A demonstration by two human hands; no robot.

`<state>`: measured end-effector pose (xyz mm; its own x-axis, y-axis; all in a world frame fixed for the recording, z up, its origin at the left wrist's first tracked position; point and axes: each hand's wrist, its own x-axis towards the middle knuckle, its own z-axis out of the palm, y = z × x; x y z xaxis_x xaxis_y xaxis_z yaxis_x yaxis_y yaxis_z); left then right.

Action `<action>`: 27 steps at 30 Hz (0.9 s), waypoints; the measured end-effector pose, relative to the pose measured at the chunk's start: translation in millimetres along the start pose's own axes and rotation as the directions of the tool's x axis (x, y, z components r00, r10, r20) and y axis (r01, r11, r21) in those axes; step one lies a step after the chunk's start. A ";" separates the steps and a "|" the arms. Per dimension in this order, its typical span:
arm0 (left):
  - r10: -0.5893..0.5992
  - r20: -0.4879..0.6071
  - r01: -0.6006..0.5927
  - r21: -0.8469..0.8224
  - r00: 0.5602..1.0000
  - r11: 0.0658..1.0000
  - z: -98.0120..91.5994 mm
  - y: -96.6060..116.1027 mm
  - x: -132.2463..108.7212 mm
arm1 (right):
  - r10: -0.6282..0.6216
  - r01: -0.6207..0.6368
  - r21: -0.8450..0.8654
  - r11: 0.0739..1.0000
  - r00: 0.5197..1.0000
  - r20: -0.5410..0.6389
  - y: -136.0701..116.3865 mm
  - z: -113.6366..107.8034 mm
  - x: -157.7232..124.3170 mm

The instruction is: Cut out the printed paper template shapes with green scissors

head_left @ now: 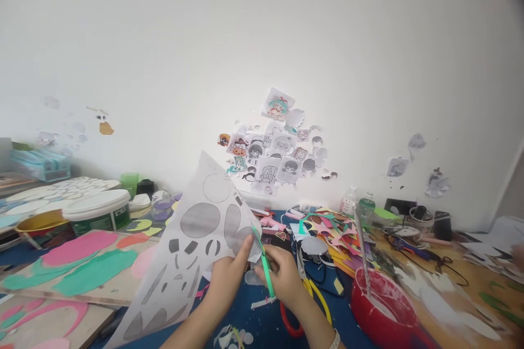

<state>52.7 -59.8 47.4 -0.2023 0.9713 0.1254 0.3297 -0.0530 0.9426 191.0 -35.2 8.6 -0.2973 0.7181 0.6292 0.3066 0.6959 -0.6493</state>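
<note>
A large white paper sheet [192, 256] printed with grey shapes tilts upright in front of me. My left hand [229, 275] grips it near its lower right part, thumb pressed on the front. Green-handled scissors [267, 272] are held in my right hand [282, 278], fingers wrapped round the handles. Their blades meet the sheet's right edge just beside my left thumb; whether the blades are apart is hard to see. Small white paper scraps [235, 337] lie on the blue table surface [245, 313] below my hands.
A red pot [379, 316] with a stick in it stands at right. Coloured paper scraps [335, 234] pile up behind it. Larger scissors with yellow and red handles [317, 297] lie beside my right wrist. At left are a white-lidded tub [96, 210] and boards with coloured cutouts [98, 270].
</note>
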 end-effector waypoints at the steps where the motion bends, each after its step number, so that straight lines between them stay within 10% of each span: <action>1: -0.040 0.009 0.040 0.029 0.999 0.999 0.2 3.3 -1.3 | -0.011 0.010 -0.050 0.999 1.000 -0.018 -1.3 -0.3 0.0; 18: -0.057 -0.055 0.061 0.076 0.997 0.995 7.0 -11.7 -0.7 | -0.096 0.031 -0.449 0.893 0.988 -0.122 -20.0 -2.0 1.0; 27: -0.119 -0.081 0.120 0.008 0.990 0.993 5.4 0.3 -6.2 | 0.043 -0.051 0.144 0.988 0.997 0.061 -15.1 -1.7 1.0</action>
<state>59.0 -64.6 45.2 -0.3142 0.9486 0.0374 0.3105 0.0655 0.9483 187.6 -45.0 19.8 -0.3382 0.7458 0.5740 0.1880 0.6512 -0.7353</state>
